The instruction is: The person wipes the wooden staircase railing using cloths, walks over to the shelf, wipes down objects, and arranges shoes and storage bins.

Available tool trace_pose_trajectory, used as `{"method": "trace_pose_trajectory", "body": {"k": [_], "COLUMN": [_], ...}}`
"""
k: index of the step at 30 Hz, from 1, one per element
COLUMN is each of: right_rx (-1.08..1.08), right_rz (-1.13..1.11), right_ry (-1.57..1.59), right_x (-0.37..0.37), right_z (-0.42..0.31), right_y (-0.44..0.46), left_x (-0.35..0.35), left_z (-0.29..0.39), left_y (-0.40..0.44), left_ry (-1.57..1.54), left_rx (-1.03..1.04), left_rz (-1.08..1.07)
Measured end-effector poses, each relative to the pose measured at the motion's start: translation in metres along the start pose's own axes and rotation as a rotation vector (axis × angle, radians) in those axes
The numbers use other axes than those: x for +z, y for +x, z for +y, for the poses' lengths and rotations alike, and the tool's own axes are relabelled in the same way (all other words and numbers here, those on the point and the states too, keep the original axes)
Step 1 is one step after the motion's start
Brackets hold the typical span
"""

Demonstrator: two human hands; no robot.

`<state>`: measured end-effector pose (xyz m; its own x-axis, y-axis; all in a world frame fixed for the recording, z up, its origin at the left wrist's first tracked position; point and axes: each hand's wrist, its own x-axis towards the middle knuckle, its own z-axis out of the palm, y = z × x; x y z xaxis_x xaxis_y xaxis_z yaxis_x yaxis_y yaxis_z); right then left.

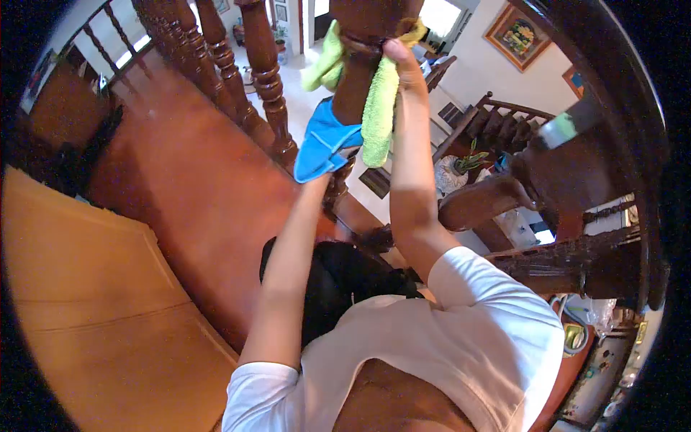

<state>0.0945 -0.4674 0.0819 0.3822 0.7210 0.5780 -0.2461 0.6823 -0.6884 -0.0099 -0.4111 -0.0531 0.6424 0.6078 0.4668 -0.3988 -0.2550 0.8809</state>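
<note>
A thick dark wooden post (pixel 354 93) rises in front of me at the top middle. My right hand (pixel 407 63) is closed near its right side, thumb up, on a fuzzy light green cloth (pixel 380 119) that hangs below it. More light green cloth (pixel 328 61) shows left of the post; whether both parts are one piece I cannot tell. A yellowish bit of cloth (pixel 412 32) is just above my right thumb. A blue cloth (pixel 327 142) with pale seams lies against the post's lower left, at the end of my left forearm. It covers my left hand, and the fingers are hidden.
Turned dark balusters (pixel 265 83) line the reddish floor (pixel 194 180) at left. A tan panel (pixel 108 309) fills the lower left. Right of me are a curved wooden handrail (pixel 482 201) and a potted plant (pixel 464 165) below. A framed picture (pixel 520 37) hangs on the far wall.
</note>
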Motion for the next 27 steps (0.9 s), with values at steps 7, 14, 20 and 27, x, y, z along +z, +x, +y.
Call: {"method": "trace_pose_trajectory", "body": {"k": [7, 14, 20, 27], "right_rx": [-0.492, -0.067, 0.121, 0.054], "right_rz": [0.540, 0.532, 0.407, 0.409], "right_ry": [-0.871, -0.733, -0.615, -0.812], "right_x": [0.012, -0.018, -0.035, -0.040], "right_z": [0.066, 0.121, 0.131, 0.122], "right_y": [-0.045, -0.120, -0.137, -0.127], "left_x": [0.024, 0.021, -0.013, -0.063], "left_z": [0.006, -0.016, -0.073, -0.046], "left_y": [-0.019, -0.050, -0.063, -0.054], "left_ry": [-0.655, -0.371, -1.161, -0.157], "left_rx": [-0.099, -0.141, -0.686, -0.238], "left_rz": [0.253, 0.347, 0.030, -0.048]}}
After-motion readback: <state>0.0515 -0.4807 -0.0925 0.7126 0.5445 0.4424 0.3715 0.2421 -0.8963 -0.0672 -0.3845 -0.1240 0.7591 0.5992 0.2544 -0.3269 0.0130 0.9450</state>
